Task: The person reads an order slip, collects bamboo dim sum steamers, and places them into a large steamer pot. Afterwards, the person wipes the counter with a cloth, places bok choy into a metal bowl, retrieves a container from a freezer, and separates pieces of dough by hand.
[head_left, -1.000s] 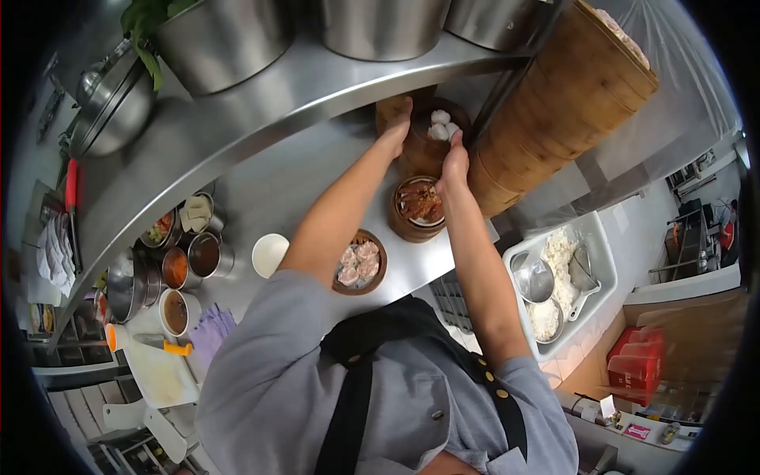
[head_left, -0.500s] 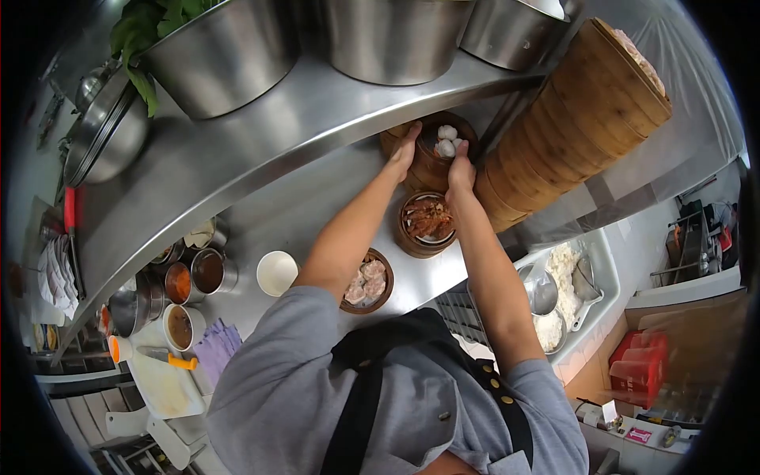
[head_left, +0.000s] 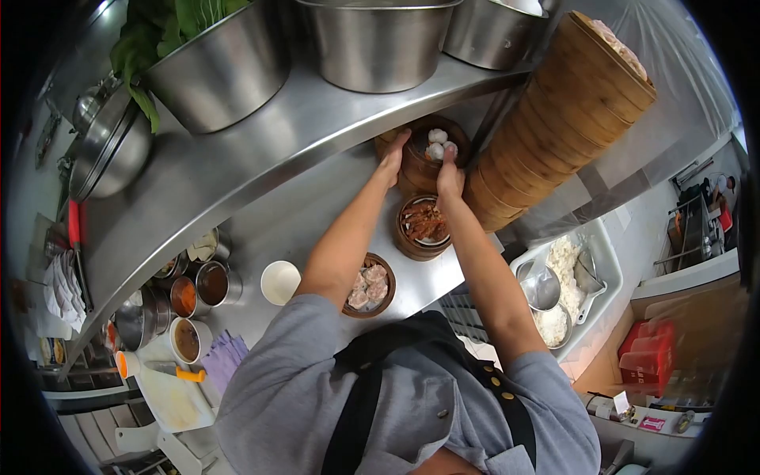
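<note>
Your left hand (head_left: 393,157) and right hand (head_left: 450,177) grip opposite sides of a bamboo steamer (head_left: 416,172) of white dumplings (head_left: 438,144). It is just behind a basket (head_left: 419,250) of chicken feet (head_left: 425,219).

Both arms stretch from the lower part of the frame toward its upper centre, the left arm (head_left: 342,245) slanting up and to the right, the right arm (head_left: 484,273) slanting up and to the left, so that they draw closer together toward the top. The left wrist (head_left: 385,179) and right wrist (head_left: 450,199) run nearly in line with their forearms. Above the frame's middle, the left grip (head_left: 393,157) and right grip (head_left: 450,176) face each other, apart, curved inward and holding, with most of the fingers hidden from view.
</note>
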Demonstrator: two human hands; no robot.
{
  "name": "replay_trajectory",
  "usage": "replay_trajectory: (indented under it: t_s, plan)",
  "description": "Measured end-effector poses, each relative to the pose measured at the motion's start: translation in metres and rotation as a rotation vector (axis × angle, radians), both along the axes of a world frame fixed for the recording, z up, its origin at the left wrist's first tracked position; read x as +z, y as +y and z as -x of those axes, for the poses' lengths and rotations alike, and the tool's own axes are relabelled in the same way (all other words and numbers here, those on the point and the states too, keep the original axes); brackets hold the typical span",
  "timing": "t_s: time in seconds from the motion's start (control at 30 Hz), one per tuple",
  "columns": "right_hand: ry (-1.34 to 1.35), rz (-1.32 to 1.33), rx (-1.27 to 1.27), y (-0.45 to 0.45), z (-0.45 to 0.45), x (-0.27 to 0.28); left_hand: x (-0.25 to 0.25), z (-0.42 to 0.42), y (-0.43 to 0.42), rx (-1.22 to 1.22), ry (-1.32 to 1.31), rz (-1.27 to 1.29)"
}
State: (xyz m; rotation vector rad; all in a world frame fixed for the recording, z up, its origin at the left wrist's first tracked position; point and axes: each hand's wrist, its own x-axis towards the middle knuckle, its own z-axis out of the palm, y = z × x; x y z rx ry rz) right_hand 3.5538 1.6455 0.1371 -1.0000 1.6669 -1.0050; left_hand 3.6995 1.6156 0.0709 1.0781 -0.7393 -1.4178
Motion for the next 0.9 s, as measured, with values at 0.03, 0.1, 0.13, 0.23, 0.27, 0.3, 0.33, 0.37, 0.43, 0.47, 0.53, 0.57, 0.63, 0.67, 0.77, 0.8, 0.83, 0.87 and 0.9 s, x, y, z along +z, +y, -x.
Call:
replay_trajectory:
  t_s: [0.03,0.1,0.13,0.23,0.27,0.3,0.33,0.37,0.43,0.47,0.53,0.57,0.63,0.67,0.77,0.8,0.83,0.87,0.9]
  plan:
    - [-0.030,0.018,-0.010,0.002,0.000,-0.002,-0.002,-0.001,-0.001,-0.004,-0.009,0.008]
    - [-0.086,0.055,-0.026,0.008,0.001,-0.007,-0.007,0.001,0.007,-0.045,0.166,-0.089]
    - [-0.114,0.076,-0.033,0.008,0.000,-0.009,-0.009,0.003,0.007,-0.013,0.182,-0.074]
    - [-0.103,0.083,-0.028,-0.001,0.002,-0.022,-0.008,0.002,0.009,-0.051,0.203,-0.049]
    - [-0.082,0.071,-0.015,-0.001,0.003,-0.024,0.000,0.005,0.017,-0.058,0.206,-0.052]
    - [-0.061,0.060,0.000,-0.001,0.005,-0.026,0.020,0.006,0.029,-0.068,0.178,-0.114]
    - [-0.061,0.059,-0.002,0.000,0.006,-0.025,0.032,0.005,0.037,-0.075,0.147,-0.174]
    - [-0.046,0.080,0.035,0.002,0.007,-0.023,0.031,0.004,0.040,-0.076,0.146,-0.175]
    - [-0.032,0.098,0.072,0.006,0.008,-0.018,0.029,0.002,0.046,-0.063,0.162,-0.124]
    - [0.012,0.094,0.125,0.009,0.009,-0.012,0.029,0.000,0.052,-0.061,0.163,-0.128]
    - [0.055,0.086,0.184,0.014,0.008,-0.010,0.028,-0.006,0.065,0.058,0.156,-0.207]
    - [0.075,0.078,0.294,0.013,0.007,-0.010,0.028,-0.012,0.073,0.060,0.157,-0.208]
    - [0.099,0.066,0.408,0.014,0.005,-0.008,0.023,-0.030,0.093,0.054,0.164,-0.069]
    - [0.140,0.055,0.544,0.018,-0.001,0.000,0.022,-0.039,0.104,0.059,0.166,-0.072]
    - [0.151,0.030,0.870,0.025,-0.030,0.005,0.017,-0.073,0.142,0.239,0.128,-0.081]
    - [0.115,0.077,0.936,0.029,-0.043,0.003,0.016,-0.084,0.155,0.300,0.129,-0.086]
    - [0.073,0.073,1.071,0.031,-0.050,0.002,0.014,-0.094,0.167,0.358,0.130,-0.092]
    - [0.055,0.040,1.081,0.039,-0.058,0.005,0.018,-0.102,0.180,0.362,0.155,-0.097]
    - [0.040,0.005,1.094,0.047,-0.061,0.008,0.019,-0.111,0.189,0.372,0.183,-0.102]
